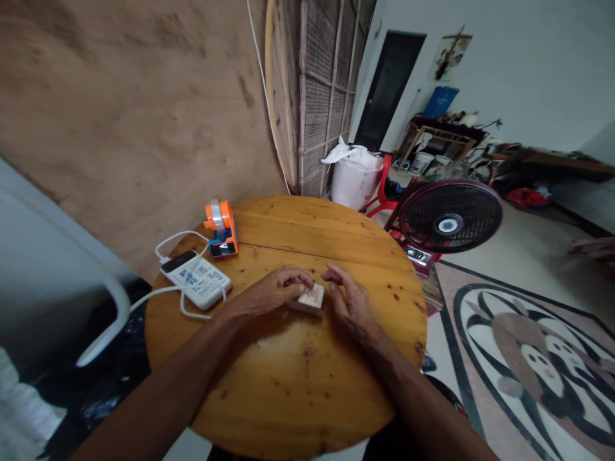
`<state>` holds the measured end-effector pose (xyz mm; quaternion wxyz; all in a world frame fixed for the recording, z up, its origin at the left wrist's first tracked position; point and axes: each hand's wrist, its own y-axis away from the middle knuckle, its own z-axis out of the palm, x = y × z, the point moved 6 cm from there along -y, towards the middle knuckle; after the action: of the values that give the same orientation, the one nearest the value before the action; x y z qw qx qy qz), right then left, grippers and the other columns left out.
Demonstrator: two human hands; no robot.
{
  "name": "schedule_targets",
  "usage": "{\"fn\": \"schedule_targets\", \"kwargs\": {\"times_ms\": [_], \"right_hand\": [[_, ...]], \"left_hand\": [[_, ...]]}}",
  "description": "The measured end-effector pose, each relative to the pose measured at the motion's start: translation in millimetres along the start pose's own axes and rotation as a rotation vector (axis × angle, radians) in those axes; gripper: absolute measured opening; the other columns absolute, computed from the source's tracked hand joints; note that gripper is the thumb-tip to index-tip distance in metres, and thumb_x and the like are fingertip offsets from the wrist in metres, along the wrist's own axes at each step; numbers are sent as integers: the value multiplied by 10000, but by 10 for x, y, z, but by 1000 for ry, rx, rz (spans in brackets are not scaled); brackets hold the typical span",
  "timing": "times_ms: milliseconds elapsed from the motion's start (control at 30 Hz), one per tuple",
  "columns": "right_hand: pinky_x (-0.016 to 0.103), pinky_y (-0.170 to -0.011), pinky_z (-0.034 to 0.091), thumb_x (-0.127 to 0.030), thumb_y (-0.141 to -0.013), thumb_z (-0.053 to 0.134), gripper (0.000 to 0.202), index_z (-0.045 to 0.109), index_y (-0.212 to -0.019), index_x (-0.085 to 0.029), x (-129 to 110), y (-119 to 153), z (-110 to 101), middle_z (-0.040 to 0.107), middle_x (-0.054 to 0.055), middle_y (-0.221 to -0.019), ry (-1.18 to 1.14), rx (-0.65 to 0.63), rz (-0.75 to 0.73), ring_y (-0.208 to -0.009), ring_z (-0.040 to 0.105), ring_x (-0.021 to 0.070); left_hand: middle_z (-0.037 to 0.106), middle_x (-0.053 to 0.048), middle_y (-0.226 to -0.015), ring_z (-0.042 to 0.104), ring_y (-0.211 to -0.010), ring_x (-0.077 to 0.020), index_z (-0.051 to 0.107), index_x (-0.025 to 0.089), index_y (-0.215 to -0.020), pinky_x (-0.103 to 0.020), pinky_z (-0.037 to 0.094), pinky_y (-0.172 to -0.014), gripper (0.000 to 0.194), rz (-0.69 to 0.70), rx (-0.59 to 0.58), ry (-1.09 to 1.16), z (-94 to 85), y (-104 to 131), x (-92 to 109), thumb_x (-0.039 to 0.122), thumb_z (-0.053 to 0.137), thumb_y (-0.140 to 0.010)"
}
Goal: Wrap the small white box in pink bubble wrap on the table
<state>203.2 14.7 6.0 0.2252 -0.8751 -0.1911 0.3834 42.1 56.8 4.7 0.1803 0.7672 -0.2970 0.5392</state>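
Note:
A small white box (314,296) with red print, like a pack of cards, sits on the round wooden table (288,410). My left hand (278,288) is closed about its left end, with fingertips over the top. Where the thumb touches is partly hidden. Just right of the box, my right hand (350,301) is held open, its fingers loosely bent and apart, holding nothing.
A white power bank (207,285) with cables and an orange-and-blue tape dispenser (221,227) stand on the table's left side. Beyond the right edge is a dark red fan (449,221). A white sack (355,176) and a red chair (383,189) stand behind the table.

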Motion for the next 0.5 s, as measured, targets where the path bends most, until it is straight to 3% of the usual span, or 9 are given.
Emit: {"fn": "schedule_targets", "kwargs": {"times_ms": [167,300,400,500], "right_hand": [[450,-980,447,-230,-878,521,453,435,-1323,-237,-61,6,-47,635,86,-1172,-30,-58,0,-1113,579,232],[487,-1040,391,-347,-805,653,732,299,-1435,-234,-19,30,14,491,125,-1377,-86,-225,31,-1260,473,277],[497,-1033,393,-410,-732,734,930,211,-1482,-240,27,53,93,440,143,-1419,-83,-344,37,-1277,452,306],[498,-1007,406,-394,-714,749,977,180,-1494,-244,27,59,139,480,135,-1379,-50,-373,12,-1234,484,312]], "left_hand": [[589,-61,-1220,559,-1121,-234,677,212,-1002,-355,419,-983,259,10,-12,13,-69,11,-41,265,533,-794],[617,-88,-1178,597,-1068,-240,548,212,-1201,-368,478,-905,429,-93,-6,118,-102,25,-135,260,563,-775],[583,-109,-1239,576,-1119,-247,434,212,-1320,-385,472,-925,622,-74,-53,208,-21,23,-123,211,622,-727],[524,-121,-1320,541,-1164,-243,359,206,-1381,-403,434,-985,769,10,-109,254,90,16,-54,172,669,-678]]}}
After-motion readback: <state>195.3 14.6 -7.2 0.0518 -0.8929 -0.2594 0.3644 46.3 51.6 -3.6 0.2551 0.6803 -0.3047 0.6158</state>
